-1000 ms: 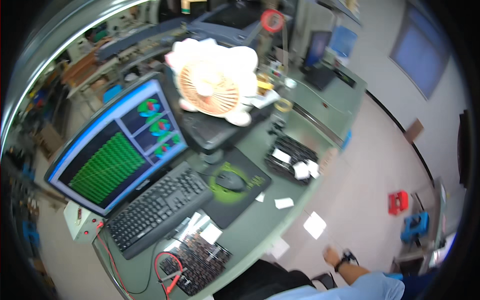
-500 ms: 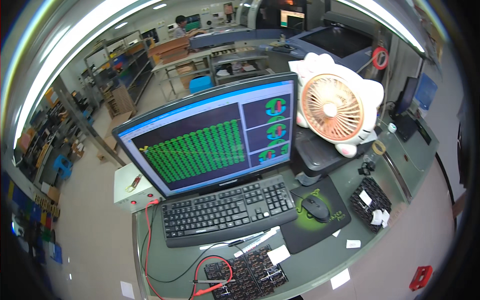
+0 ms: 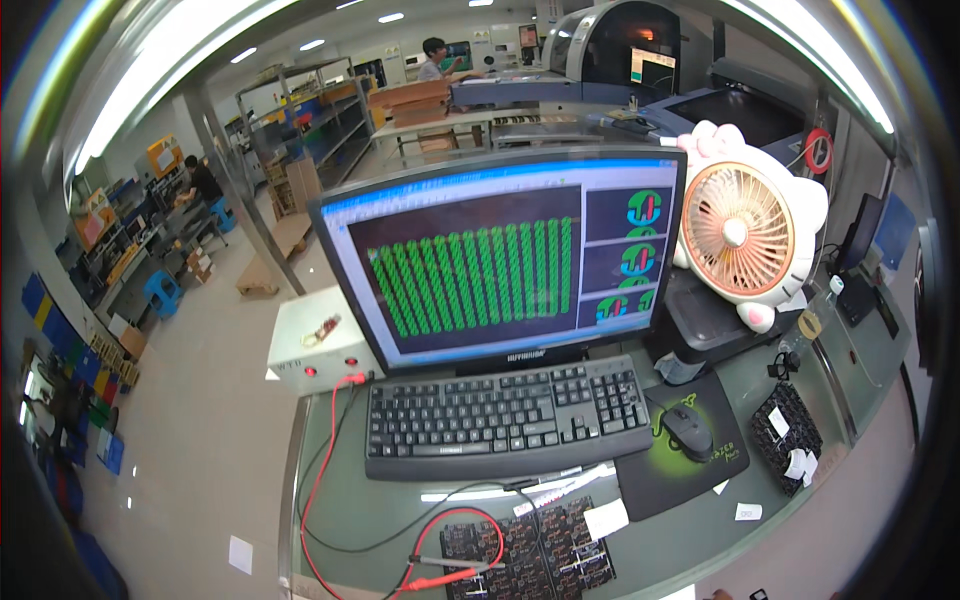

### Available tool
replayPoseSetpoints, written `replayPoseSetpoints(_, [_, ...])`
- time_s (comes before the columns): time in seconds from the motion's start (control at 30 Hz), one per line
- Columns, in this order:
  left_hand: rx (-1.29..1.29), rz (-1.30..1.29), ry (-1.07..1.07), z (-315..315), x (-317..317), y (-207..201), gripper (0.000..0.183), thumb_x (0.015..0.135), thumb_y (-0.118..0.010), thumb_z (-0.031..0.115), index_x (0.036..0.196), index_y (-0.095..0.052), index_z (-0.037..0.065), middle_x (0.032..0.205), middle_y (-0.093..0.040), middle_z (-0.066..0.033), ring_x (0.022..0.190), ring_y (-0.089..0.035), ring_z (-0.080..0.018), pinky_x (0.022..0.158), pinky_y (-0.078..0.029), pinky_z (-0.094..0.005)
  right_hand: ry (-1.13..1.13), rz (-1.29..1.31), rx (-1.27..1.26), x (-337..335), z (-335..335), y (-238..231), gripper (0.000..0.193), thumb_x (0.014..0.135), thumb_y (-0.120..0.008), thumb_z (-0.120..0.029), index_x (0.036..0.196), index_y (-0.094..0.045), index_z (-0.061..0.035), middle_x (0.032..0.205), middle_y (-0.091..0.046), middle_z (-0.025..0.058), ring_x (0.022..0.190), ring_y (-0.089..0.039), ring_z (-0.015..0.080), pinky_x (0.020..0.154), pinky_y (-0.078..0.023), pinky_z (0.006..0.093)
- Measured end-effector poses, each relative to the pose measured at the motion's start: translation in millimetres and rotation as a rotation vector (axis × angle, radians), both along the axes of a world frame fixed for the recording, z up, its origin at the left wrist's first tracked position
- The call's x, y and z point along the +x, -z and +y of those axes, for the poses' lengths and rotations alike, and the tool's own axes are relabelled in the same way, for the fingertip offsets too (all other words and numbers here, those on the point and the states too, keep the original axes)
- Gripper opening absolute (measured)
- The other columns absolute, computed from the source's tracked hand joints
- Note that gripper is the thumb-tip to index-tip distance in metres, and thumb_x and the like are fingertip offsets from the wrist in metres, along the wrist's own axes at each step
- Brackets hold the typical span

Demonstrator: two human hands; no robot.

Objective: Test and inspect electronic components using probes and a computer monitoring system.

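Observation:
My left hand is out of view. At the lower edge, right of the middle, a small skin-coloured sliver point(image 3: 719, 595) shows, perhaps the tip of my right hand; its fingers cannot be made out. Nearest to it on the glass-topped desk point(image 3: 690, 555) lie dark printed circuit boards point(image 3: 565, 545). A red test probe point(image 3: 445, 580) rests across them, its red and black leads looping to the left. White paper slips point(image 3: 606, 519) lie on and beside the boards. Behind them are a black keyboard point(image 3: 510, 412) and a black mouse point(image 3: 688, 431) on a dark green-marked mouse pad point(image 3: 650, 485).
A lit monitor point(image 3: 470, 265) shows rows of green shapes. Left of it stands a white box point(image 3: 310, 340) with red sockets; to the right, a white-and-pink fan point(image 3: 738, 228). A stack of dark boards point(image 3: 790, 430) sits near the right edge. Two people work farther back.
The view has swung left and up, so the desk items appear farther right and a second seated person shows at left. A skin-coloured sliver now appears at the lower edge.

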State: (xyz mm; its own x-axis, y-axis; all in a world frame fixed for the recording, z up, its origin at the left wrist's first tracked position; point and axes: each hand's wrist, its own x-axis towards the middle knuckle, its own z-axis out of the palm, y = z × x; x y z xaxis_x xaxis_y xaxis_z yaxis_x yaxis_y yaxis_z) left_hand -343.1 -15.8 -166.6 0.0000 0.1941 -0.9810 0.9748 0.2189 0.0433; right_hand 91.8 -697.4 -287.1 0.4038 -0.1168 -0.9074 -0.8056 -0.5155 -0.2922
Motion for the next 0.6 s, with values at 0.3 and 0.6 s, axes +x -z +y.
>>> replayPoseSetpoints(0.3, [0.867,-0.349,0.303,-31.8,-4.8,30.7,0.045,0.090,-0.054,0.037,0.107,-0.062,-0.004,0.102,-0.066,-0.0183,0.096,-0.061,-0.0307,0.083,-0.049,-0.0374,-0.013,-0.695,-0.300,62.0,20.8,-42.5,0.013,0.091,-0.046,-0.004,0.079,-0.048,0.0003,0.057,-0.059,0.0178,0.040,-0.061,0.0286,0.030,-0.043,0.0316])
replayPoseSetpoints(0.6, [-0.063,-1.329,0.280,-72.0,100.9,-212.1,0.035,0.096,-0.051,0.030,0.092,-0.063,-0.002,0.090,-0.063,-0.0135,0.082,-0.058,-0.0248,0.076,-0.046,-0.0337,-0.498,-1.459,-0.626,42.1,138.4,-237.4,0.016,0.088,-0.060,-0.014,0.080,-0.053,-0.0028,0.061,-0.057,0.0192,0.060,-0.058,0.0401,0.051,-0.042,0.0458])
